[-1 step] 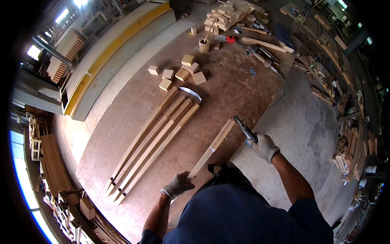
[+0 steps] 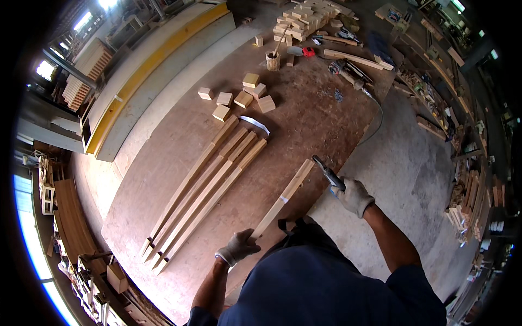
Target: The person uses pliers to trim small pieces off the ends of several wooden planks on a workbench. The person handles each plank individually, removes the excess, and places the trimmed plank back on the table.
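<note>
The long, pale, tapered wooden slat (image 2: 283,198) lies slantwise over the near edge of the brown, dusty plywood desk (image 2: 304,119), its near end raised in the gloved left hand (image 2: 239,247), its far end resting on the desk surface just beside the tip of the tool. Its long axis runs from lower left, at the person's body, to upper right, pointing away across the desk. By appearance the slat is rigid, dry timber, light for its length, not fragile; a long piece held at one end will lever and swing, so a grip near the end with the far end supported, as here, looks sound. A pale band crosses it near mid-length; what that is cannot be told. The left hand is closed around the slat's near end. The gloved right hand (image 2: 354,196) is closed around the dark, slim handheld power tool (image 2: 328,174), whose nose stands close to the slat's far end; contact cannot be confirmed. To the left, four similar long tapered wooden slats (image 2: 204,193) lie side by side, roughly parallel to the held one, narrow ends toward the person. Beyond them sit several small light wooden blocks (image 2: 242,98), loosely grouped, and a curved strip of pale material (image 2: 255,124) lies at the slats' far ends. A stack of cut timber pieces (image 2: 304,19) occupies the far end of the desk.
</note>
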The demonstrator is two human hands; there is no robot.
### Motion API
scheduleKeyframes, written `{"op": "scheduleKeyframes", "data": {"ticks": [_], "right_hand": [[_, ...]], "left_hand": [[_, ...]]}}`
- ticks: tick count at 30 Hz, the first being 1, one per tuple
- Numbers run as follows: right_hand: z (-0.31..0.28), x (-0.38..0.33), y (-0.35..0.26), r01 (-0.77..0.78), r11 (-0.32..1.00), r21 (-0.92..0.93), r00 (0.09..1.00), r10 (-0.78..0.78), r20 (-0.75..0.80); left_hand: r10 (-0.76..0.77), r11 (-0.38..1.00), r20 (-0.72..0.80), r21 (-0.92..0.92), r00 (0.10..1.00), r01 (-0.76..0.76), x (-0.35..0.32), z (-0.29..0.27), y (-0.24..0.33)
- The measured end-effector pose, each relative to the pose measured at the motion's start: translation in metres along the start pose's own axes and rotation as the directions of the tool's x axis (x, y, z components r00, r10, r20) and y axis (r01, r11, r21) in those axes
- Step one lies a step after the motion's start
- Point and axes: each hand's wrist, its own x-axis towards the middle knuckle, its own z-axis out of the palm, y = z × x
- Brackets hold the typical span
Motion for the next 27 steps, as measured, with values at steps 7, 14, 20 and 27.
{"op": "scheduleKeyframes", "data": {"ticks": [7,14,20,27], "right_hand": [[0.011,0.002,0.009,0.092,0.984,-0.154,0.988,-0.11,-0.112],[0.002,0.001,-0.003,-0.028,0.982,-0.186,0.999,0.032,0.018],[-0.007,0.002,-0.005,0.002,0.987,-0.162,0.995,0.014,0.101],[-0.009,-0.011,0.011,-0.158,0.958,0.239,0.931,0.064,0.36]], "left_hand": [[-0.013,1.0,-0.004,-0.023,1.0,0.013,-0.002,0.0,0.007],[0.084,0.987,-0.025,-0.137,0.996,-0.086,0.002,0.002,-0.026],[0.111,0.973,-0.056,0.207,0.992,-0.097,-0.004,-0.01,-0.014],[0.046,0.99,-0.011,0.131,0.999,-0.044,-0.008,-0.023,-0.027]]}}
